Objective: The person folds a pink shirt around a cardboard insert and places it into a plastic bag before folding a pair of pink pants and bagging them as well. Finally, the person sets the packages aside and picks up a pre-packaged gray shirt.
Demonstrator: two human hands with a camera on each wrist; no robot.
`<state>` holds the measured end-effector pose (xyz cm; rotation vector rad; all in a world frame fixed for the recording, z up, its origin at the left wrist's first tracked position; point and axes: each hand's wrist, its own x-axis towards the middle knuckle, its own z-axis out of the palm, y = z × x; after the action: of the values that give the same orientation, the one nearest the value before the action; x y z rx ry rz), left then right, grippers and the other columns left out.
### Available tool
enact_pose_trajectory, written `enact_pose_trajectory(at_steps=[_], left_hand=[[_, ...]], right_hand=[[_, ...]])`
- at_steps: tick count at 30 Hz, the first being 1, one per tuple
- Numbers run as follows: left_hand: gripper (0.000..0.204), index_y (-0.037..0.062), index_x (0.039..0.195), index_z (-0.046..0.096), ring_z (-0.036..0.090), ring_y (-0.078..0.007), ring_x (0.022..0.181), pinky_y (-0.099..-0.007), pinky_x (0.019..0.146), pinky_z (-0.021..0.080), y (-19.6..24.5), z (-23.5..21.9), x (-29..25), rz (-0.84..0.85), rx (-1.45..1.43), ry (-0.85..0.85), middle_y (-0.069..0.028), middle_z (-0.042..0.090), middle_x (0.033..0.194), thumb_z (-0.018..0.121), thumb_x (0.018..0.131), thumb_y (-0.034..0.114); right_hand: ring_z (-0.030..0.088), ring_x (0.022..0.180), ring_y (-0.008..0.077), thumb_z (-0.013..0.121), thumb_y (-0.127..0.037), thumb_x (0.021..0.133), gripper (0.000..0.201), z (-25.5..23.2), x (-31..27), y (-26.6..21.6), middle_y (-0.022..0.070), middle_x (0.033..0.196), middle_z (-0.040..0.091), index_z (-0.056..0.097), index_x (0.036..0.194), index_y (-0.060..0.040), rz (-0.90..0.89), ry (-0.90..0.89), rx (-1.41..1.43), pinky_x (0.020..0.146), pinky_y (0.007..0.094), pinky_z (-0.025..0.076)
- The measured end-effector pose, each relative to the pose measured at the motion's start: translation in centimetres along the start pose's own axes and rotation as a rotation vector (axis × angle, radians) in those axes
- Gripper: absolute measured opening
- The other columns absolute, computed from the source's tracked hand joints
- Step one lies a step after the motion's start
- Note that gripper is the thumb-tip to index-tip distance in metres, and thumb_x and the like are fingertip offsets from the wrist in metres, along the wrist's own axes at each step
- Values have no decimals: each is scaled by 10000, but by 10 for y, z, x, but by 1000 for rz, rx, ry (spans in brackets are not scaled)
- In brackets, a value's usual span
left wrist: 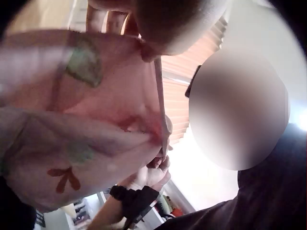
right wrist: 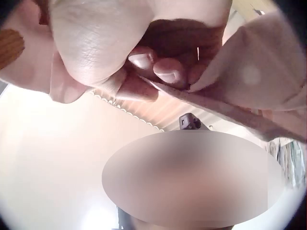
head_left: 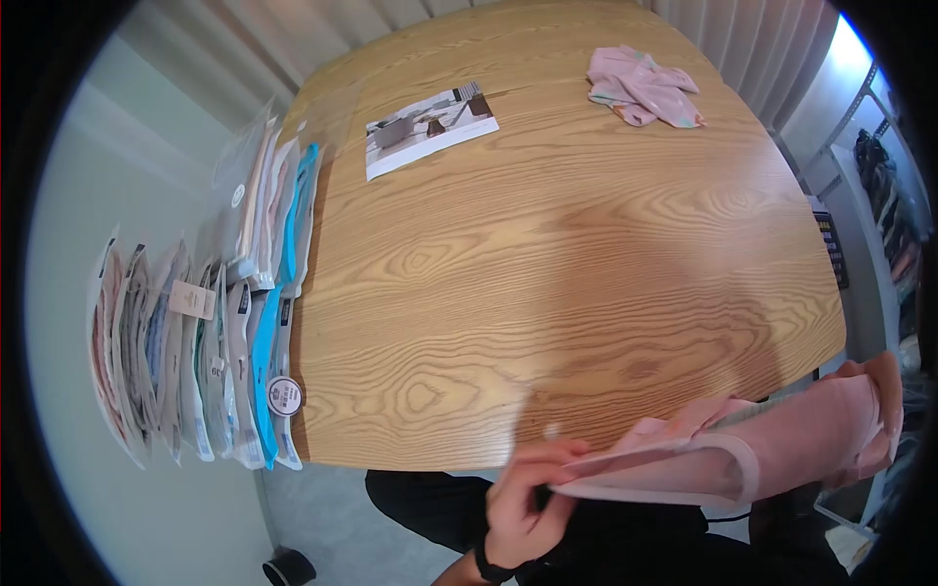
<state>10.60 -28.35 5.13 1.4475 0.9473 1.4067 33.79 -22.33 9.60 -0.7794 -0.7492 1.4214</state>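
Below the table's near edge I hold a clear plastic bag with a pink garment [head_left: 703, 454] inside, stretched between both hands. My left hand [head_left: 523, 503] pinches its left end, thumb on top. In the left wrist view the bag [left wrist: 81, 120] fills the frame, showing small printed patterns, with my left hand [left wrist: 163, 19] at its top. My right hand [left wrist: 151, 175], with a black wrist strap, grips the far end. In the right wrist view, my right hand's fingers [right wrist: 158, 67] pinch the edge of the bag [right wrist: 259, 72]. In the head view the right hand is hidden behind the bag.
The wooden table [head_left: 547, 273] carries a loose pink garment [head_left: 645, 86] at the far right and a printed sheet [head_left: 430, 129] at the far left. Several bagged garments [head_left: 264, 293] stand in rows off its left edge. A shelf [head_left: 879, 195] is at the right.
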Motion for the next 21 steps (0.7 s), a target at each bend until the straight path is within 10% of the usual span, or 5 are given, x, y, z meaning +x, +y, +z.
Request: enact_pose_trajectory(at_steps=[2, 5, 7, 15, 21], left_hand=[[178, 11, 1021, 511, 675, -275, 868, -301, 732, 526, 15, -6, 4, 135, 62, 158, -211, 650, 957, 608, 885, -51], [150, 61, 1045, 388, 588, -178, 709, -260, 644, 455, 34, -5, 32, 327, 361, 260, -155, 612, 818, 520, 988, 101], [138, 29, 1089, 425, 572, -147, 704, -249, 653, 456, 48, -16, 53, 278, 449, 206, -119, 597, 810, 504, 978, 53], [176, -40, 1098, 601, 602, -91, 742, -219, 689, 475, 53, -31, 143, 208, 767, -1, -76, 639, 847, 602, 939, 35], [382, -24, 1192, 562, 637, -369, 845, -400, 781, 513, -30, -67, 252, 194, 1090, -91, -214, 643, 1015, 675, 887, 176]], right_hand=[[665, 814, 245, 644, -261, 840, 341, -216, -76, -50, 131, 973, 665, 559, 1083, -38, 31, 265, -89, 688, 354, 513], [667, 916, 261, 600, -376, 864, 497, -259, -86, -37, 130, 1047, 658, 563, 1193, -5, 86, 658, -228, 773, 371, 524], [638, 831, 159, 507, -136, 940, 239, -50, -27, -70, 124, 1008, 649, 609, 1085, 24, -345, 53, -509, 605, 291, 509], [646, 887, 147, 618, -184, 958, 189, -82, 37, -51, 94, 1007, 675, 647, 1007, -4, 167, 71, -178, 740, 213, 497], [648, 1015, 205, 610, -116, 949, 217, -89, 123, -25, 97, 1079, 639, 580, 1118, 16, 145, 146, 182, 869, 271, 526]])
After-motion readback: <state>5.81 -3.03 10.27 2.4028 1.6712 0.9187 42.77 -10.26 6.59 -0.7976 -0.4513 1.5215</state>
